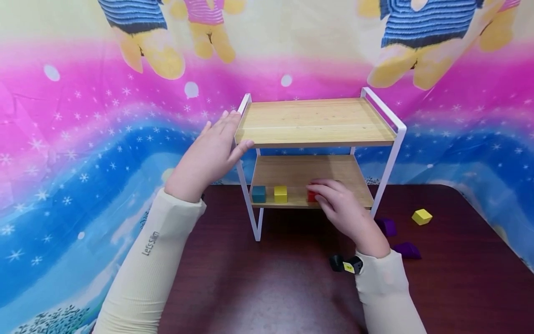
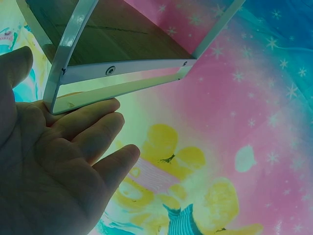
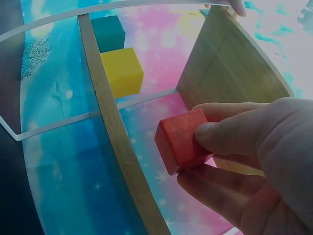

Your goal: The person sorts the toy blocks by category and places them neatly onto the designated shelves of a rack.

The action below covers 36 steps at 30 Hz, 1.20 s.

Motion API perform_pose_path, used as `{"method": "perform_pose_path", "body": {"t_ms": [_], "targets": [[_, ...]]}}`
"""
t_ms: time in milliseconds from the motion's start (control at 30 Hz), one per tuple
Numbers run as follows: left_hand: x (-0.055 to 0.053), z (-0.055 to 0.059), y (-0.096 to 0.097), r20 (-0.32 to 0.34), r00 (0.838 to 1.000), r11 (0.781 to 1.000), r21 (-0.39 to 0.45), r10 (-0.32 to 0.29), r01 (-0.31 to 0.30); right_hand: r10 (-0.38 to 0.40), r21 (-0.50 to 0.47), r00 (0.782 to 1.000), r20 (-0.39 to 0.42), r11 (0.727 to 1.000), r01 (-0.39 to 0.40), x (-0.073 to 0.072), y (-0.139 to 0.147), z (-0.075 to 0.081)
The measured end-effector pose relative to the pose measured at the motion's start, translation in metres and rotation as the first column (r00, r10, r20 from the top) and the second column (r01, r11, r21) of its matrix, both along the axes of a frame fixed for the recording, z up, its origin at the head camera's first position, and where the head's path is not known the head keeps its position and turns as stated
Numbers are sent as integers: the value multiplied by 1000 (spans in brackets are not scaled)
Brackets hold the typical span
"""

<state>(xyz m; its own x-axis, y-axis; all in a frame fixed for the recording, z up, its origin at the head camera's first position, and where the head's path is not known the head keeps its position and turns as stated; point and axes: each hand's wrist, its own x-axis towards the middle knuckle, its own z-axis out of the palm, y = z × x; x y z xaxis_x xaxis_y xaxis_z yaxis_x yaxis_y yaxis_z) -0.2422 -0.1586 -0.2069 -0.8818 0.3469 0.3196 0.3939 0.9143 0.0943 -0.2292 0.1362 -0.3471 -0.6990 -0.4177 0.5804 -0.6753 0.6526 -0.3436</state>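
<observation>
My right hand (image 1: 348, 211) pinches a red cube (image 3: 182, 139) between thumb and fingers, by the front of the lower board (image 1: 308, 171) of a small two-tier shelf. Whether the cube touches the board I cannot tell. Left of it on that board, a yellow cube (image 1: 281, 194) and a teal cube (image 1: 258, 194) stand in a row, with a gap between them. My left hand (image 1: 208, 150) lies with straight fingers against the white frame (image 2: 80, 34) at the shelf's upper left corner, thumb near the top board's (image 1: 313, 121) front edge.
On the dark red table (image 1: 258, 287), right of the shelf, lie another yellow cube (image 1: 422, 217) and two purple pieces (image 1: 406, 250), partly hidden by the right arm. A printed cloth (image 1: 83, 139) with snowflakes and bears hangs behind the shelf.
</observation>
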Motion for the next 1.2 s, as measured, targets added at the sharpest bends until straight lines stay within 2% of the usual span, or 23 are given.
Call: {"method": "perform_pose_path", "body": {"t_ms": [233, 533, 1200], "targets": [[0, 0, 1, 2, 1000, 1000, -2, 6, -6, 9, -19, 1000, -6, 1000, -9, -4, -4, -4], [-1, -1, 1, -7, 1000, 1000, -1, 0, 0, -14, -12, 999, 52, 1000, 14, -5, -8, -7], [0, -1, 0, 2, 1000, 1000, 6, -2, 2, 4, -3, 1000, 23, 1000, -3, -14, -12, -14]]}}
